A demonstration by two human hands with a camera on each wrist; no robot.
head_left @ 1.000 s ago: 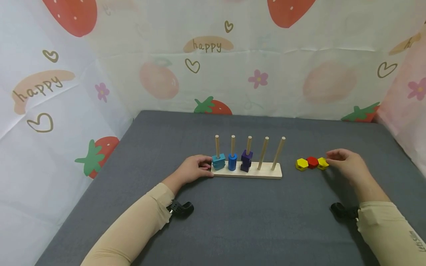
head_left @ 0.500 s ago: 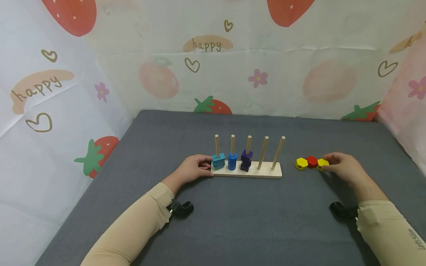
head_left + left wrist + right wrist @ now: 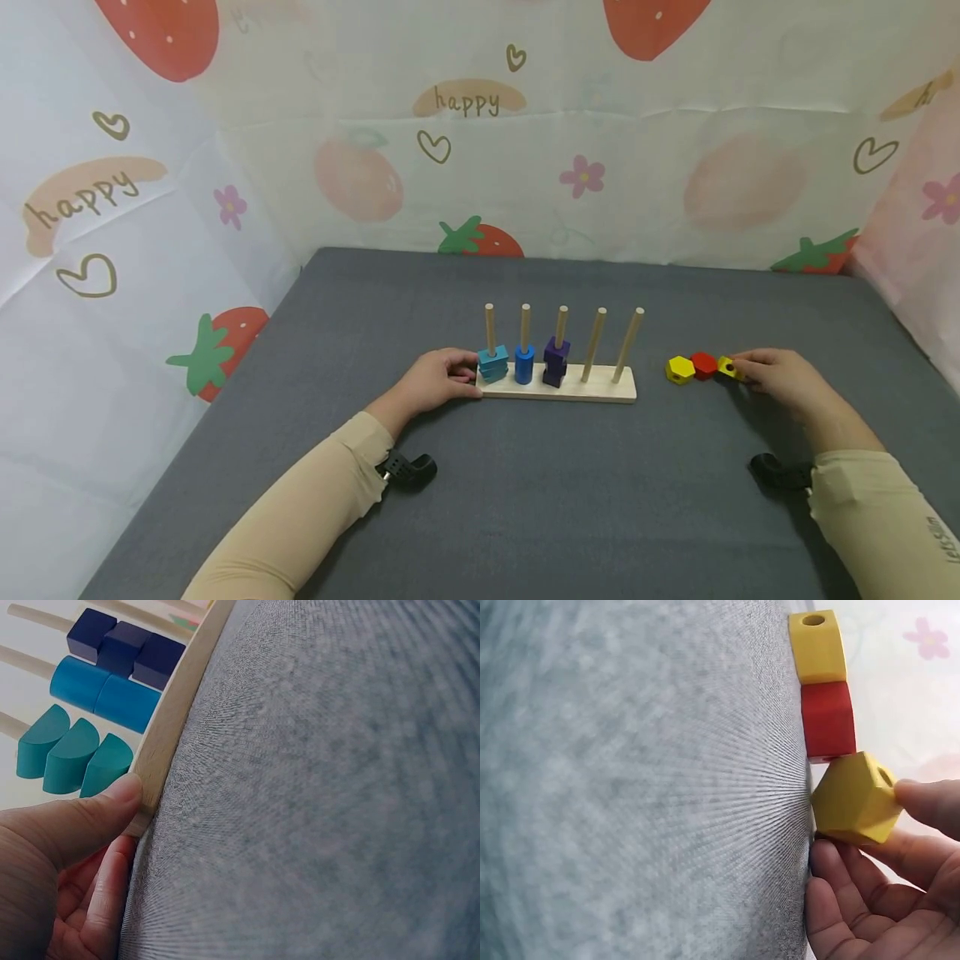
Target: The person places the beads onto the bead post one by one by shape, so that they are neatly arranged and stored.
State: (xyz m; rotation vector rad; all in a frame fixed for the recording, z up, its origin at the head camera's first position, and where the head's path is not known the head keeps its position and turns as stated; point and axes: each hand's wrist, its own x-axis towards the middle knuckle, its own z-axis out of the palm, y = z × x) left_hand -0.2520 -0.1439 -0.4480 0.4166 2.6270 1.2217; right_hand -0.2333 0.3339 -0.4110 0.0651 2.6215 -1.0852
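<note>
A wooden peg stacker (image 3: 607,390) stands mid-table with a row of upright pegs. Teal half-round blocks (image 3: 73,754), blue cylinders (image 3: 101,690) and dark purple blocks (image 3: 124,646) sit on its three left pegs; the two right pegs are bare. My left hand (image 3: 431,379) grips the left end of the base, thumb on the corner. To the right, my right hand (image 3: 791,387) pinches a yellow hexagonal bead (image 3: 851,796) between thumb and finger. That bead is tilted, its hole showing, beside a red hexagonal bead (image 3: 829,718).
Another yellow hexagonal bead (image 3: 680,370) lies left of the red one. Grey cloth covers the table (image 3: 570,500). A printed curtain (image 3: 480,167) stands behind and along the sides. Each wrist wears a black camera mount.
My right hand has come in to the nearest yellow bead and taken hold of it, turning it so the hole shows. The left hand and the peg stacker have stayed still.
</note>
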